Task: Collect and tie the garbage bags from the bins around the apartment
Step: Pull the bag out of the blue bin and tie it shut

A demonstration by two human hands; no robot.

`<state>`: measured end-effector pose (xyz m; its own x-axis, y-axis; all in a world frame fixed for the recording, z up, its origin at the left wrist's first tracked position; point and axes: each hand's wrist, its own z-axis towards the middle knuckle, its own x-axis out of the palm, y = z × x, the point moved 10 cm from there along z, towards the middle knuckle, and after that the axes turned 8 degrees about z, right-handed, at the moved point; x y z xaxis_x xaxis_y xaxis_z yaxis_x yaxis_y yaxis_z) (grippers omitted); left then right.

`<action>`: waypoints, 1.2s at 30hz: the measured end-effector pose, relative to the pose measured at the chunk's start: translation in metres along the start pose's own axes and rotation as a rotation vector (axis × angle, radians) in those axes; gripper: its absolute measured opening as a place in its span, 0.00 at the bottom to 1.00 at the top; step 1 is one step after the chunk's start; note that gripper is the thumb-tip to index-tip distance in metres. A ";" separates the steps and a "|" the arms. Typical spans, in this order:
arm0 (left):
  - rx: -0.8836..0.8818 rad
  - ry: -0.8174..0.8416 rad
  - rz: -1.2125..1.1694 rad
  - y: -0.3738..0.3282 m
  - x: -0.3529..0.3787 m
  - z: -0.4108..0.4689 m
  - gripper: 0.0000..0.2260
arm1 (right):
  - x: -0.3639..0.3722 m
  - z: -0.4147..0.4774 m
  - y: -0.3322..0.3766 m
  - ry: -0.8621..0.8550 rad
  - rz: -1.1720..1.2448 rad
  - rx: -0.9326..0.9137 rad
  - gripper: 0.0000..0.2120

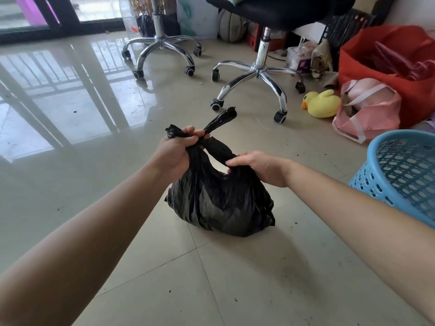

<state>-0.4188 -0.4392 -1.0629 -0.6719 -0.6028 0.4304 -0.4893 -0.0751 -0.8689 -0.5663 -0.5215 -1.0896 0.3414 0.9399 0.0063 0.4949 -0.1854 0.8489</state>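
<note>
A black garbage bag [219,203] sits on the tiled floor [94,184] straight ahead, bulging at the bottom and gathered at the top. The left hand [179,151] is closed in a fist around the bunched neck of the bag, with one twisted end of plastic sticking up and away past the knuckles and a shorter tuft poking out on the other side. The right hand [261,169] holds a second twisted strip of the same bag, fingers laid over it and thumb tucked underneath, so the strip runs taut between the two hands above the bag's body. To the right, near the right forearm, stands a blue plastic basket [404,175] with a perforated wall, apart from the bag. Farther back on the right lie a yellow toy duck [323,104], a pink bag [372,118] and a red bag [414,95]. Two office chairs stand beyond on chrome wheeled bases, the nearer one [256,71] right of the farther one [161,43], and a ball [229,25] rests behind them.
</note>
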 end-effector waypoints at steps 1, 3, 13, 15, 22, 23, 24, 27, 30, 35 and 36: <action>-0.004 0.030 -0.004 -0.001 0.003 -0.001 0.14 | 0.001 -0.002 0.000 0.034 0.050 -0.001 0.17; -0.004 0.094 0.002 -0.004 0.011 -0.005 0.13 | -0.005 -0.001 0.003 0.020 0.202 -0.033 0.37; -0.132 0.122 -0.028 0.013 0.020 -0.008 0.16 | -0.037 0.020 0.022 -0.390 0.772 -0.277 0.20; -0.149 0.105 -0.034 0.019 0.022 -0.010 0.17 | -0.041 0.016 0.015 -0.501 0.760 -0.258 0.19; -0.188 -0.320 0.065 0.030 -0.050 -0.011 0.17 | -0.133 -0.038 -0.031 -1.056 0.740 -0.192 0.16; -0.197 -0.339 0.102 0.031 -0.056 -0.012 0.16 | -0.142 -0.045 -0.039 -1.111 0.701 -0.166 0.15; -0.209 -0.337 0.134 0.033 -0.058 -0.012 0.16 | -0.147 -0.051 -0.043 -1.142 0.654 -0.144 0.15; -0.255 -0.272 0.189 0.046 -0.049 -0.011 0.14 | -0.149 -0.046 -0.048 -1.057 0.593 -0.129 0.17; -0.297 -0.124 0.235 0.060 -0.035 -0.015 0.10 | -0.133 -0.023 -0.050 -0.771 0.594 -0.092 0.21; -0.225 0.000 0.319 0.076 -0.023 -0.014 0.06 | -0.095 0.001 -0.061 -0.478 0.271 0.052 0.22; -0.212 -0.009 0.336 0.078 -0.020 -0.013 0.06 | -0.092 0.004 -0.061 -0.461 0.233 0.049 0.24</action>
<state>-0.4505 -0.4221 -1.1358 -0.8093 -0.5733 0.1277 -0.3476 0.2924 -0.8909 -0.6246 -0.5974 -1.1443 0.7582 0.6501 -0.0507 0.3969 -0.3984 0.8269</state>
